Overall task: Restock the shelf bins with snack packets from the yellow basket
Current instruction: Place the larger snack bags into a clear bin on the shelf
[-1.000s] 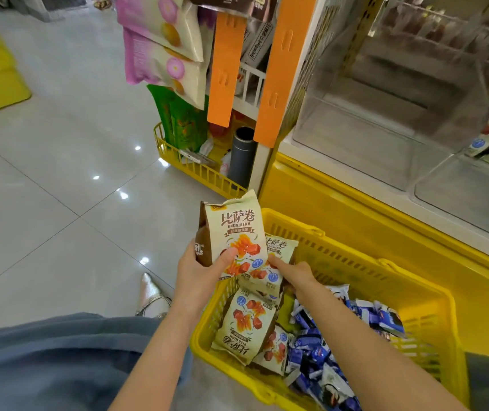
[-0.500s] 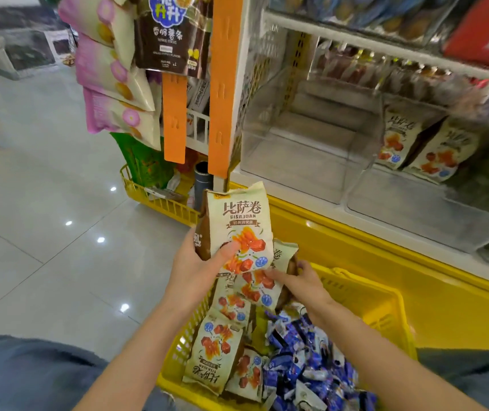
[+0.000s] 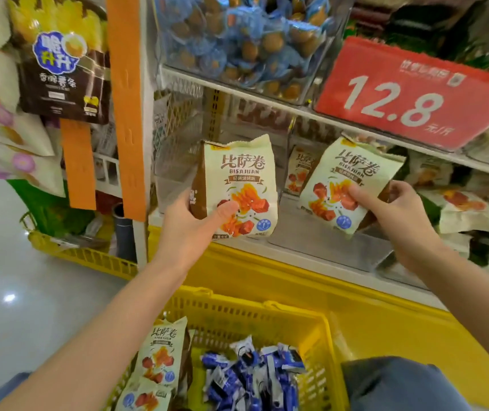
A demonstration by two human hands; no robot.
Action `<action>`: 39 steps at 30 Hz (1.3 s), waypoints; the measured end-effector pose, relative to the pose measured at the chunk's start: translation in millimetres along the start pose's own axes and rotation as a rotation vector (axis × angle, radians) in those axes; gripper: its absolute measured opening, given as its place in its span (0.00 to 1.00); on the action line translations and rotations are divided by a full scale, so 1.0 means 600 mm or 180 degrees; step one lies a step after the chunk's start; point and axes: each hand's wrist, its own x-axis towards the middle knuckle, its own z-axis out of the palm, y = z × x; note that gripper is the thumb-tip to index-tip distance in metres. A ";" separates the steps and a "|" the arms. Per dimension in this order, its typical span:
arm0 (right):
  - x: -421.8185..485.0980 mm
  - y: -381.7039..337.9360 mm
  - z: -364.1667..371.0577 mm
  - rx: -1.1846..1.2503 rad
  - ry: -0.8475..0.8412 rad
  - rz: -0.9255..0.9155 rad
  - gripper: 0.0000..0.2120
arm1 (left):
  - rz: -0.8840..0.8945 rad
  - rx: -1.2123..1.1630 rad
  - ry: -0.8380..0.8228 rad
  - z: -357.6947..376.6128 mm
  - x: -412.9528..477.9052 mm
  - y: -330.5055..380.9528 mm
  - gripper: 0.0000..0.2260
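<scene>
We see two cream Bisajuan snack packets lifted clear of the basket, one in each hand. The left packet (image 3: 238, 185) stands upright in front of the leftmost clear bin (image 3: 175, 185) of the lower shelf. The left hand (image 3: 189, 229) grips it at its lower left corner: the thumb lies flat across the printed face and the other fingers are curled behind the brown side, out of sight. The right packet (image 3: 347, 185) is tilted to the right and sits at the mouth of the next clear bin (image 3: 326, 241). The right hand (image 3: 397, 212) pinches its right edge, thumb on the front and fingers (image 3: 397, 191) bent round the back. One more matching packet (image 3: 299, 170) stands inside that bin, just behind it.

Below the hands is the yellow basket (image 3: 267, 307), set against the yellow shelf base (image 3: 370, 315). In its left part lie further Bisajuan packets (image 3: 160, 351); beside them, to the right, is a heap of small blue-wrapped sweets (image 3: 252, 378).

On the shelf above we see a clear bin of blue-wrapped round snacks (image 3: 237, 40) and a red price sign (image 3: 415, 93) reading 12.8. To the left hang two orange strips (image 3: 126, 99) and a brown snack bag (image 3: 62, 72), over a pale tiled floor (image 3: 15, 277).
</scene>
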 end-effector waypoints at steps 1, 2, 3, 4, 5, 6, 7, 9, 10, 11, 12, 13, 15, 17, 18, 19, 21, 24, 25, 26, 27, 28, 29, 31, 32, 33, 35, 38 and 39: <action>0.018 0.000 -0.005 0.0041 0.0049 0.0093 0.31 | -0.0006 -0.0050 -0.0019 0.010 0.006 -0.001 0.15; 0.038 0.002 -0.007 0.0080 0.0050 0.0210 0.30 | -0.0020 -0.0084 -0.0022 0.019 0.012 -0.003 0.12; 0.060 0.004 -0.008 0.0110 0.0015 0.0348 0.27 | -0.0022 -0.0091 -0.0010 0.025 0.018 -0.007 0.10; 0.081 0.006 -0.006 0.0146 -0.0027 0.0516 0.23 | -0.0030 -0.0084 0.0001 0.030 0.024 -0.012 0.10; 0.101 0.008 -0.001 0.0187 -0.0058 0.0707 0.20 | -0.0052 -0.0078 0.0012 0.032 0.030 -0.016 0.10; 0.120 0.012 0.004 0.0174 -0.0083 0.0873 0.19 | -0.0082 -0.0076 0.0046 0.033 0.034 -0.019 0.11; 0.140 0.019 0.011 0.0075 -0.0107 0.0987 0.18 | -0.0108 -0.0073 0.0090 0.034 0.039 -0.023 0.12; 0.178 0.036 0.029 -0.0214 -0.0135 0.1075 0.21 | -0.0161 -0.0096 0.0149 0.034 0.049 -0.029 0.11; 0.197 0.046 0.040 -0.0311 -0.0138 0.1077 0.22 | -0.0176 -0.0132 0.0144 0.035 0.055 -0.031 0.10; 0.215 0.056 0.053 -0.0367 -0.0149 0.1057 0.22 | -0.0177 -0.0177 0.0122 0.037 0.061 -0.032 0.10; 0.232 0.065 0.066 -0.0403 -0.0161 0.1014 0.21 | -0.0181 -0.0215 0.0104 0.040 0.066 -0.032 0.10; 0.248 0.071 0.081 -0.0454 -0.0157 0.0959 0.20 | -0.0195 -0.0247 0.0089 0.043 0.072 -0.033 0.10; 0.277 0.083 0.108 -0.0595 -0.0103 0.0802 0.20 | -0.0253 -0.0319 0.0079 0.049 0.081 -0.034 0.11; 0.302 0.096 0.129 -0.0706 -0.0132 0.0650 0.22 | -0.0280 -0.0383 0.0087 0.054 0.088 -0.036 0.11; 0.313 0.104 0.136 -0.0768 -0.0197 0.0608 0.23 | -0.0283 -0.0403 0.0091 0.056 0.090 -0.037 0.11; 0.324 0.113 0.139 -0.0847 -0.0290 0.0601 0.24 | -0.0281 -0.0420 0.0094 0.057 0.093 -0.039 0.11; 0.342 0.133 0.137 -0.1243 -0.0425 0.0659 0.23 | -0.0286 -0.0450 0.0100 0.059 0.097 -0.041 0.11; 0.362 0.158 0.131 -0.1836 -0.0210 0.0645 0.26 | -0.0331 -0.0477 0.0104 0.060 0.103 -0.046 0.11; 0.366 0.162 0.131 -0.1857 -0.0151 0.0601 0.27 | -0.0350 -0.0473 0.0107 0.060 0.106 -0.047 0.12; 0.367 0.164 0.133 -0.1863 -0.0134 0.0538 0.26 | -0.0366 -0.0481 0.0110 0.060 0.108 -0.049 0.12; 0.367 0.165 0.133 -0.1854 -0.0150 0.0486 0.24 | -0.0377 -0.0502 0.0104 0.061 0.109 -0.050 0.12; 0.365 0.165 0.133 -0.1842 -0.0182 0.0452 0.23 | -0.0384 -0.0528 0.0093 0.063 0.110 -0.051 0.12; 0.363 0.164 0.131 -0.1860 -0.0220 0.0429 0.23 | -0.0391 -0.0550 0.0081 0.065 0.111 -0.051 0.12; 0.355 0.159 0.128 -0.1990 -0.0266 0.0381 0.25 | -0.0417 -0.0581 0.0054 0.069 0.108 -0.052 0.12; 0.348 0.152 0.127 -0.2080 -0.0282 0.0353 0.26 | -0.0440 -0.0593 0.0031 0.073 0.107 -0.052 0.13; 0.340 0.143 0.126 -0.2161 -0.0287 0.0321 0.26 | -0.0469 -0.0606 0.0000 0.075 0.104 -0.052 0.14; 0.313 0.119 0.125 -0.2139 -0.0262 0.0128 0.24 | -0.0534 -0.0598 -0.0069 0.080 0.097 -0.053 0.13; 0.242 0.077 0.113 -0.1548 -0.0157 -0.0720 0.20 | -0.0585 -0.0419 -0.0229 0.087 0.085 -0.055 0.12; 0.210 0.061 0.104 -0.1386 -0.0124 -0.0980 0.20 | -0.0579 -0.0336 -0.0300 0.088 0.080 -0.057 0.13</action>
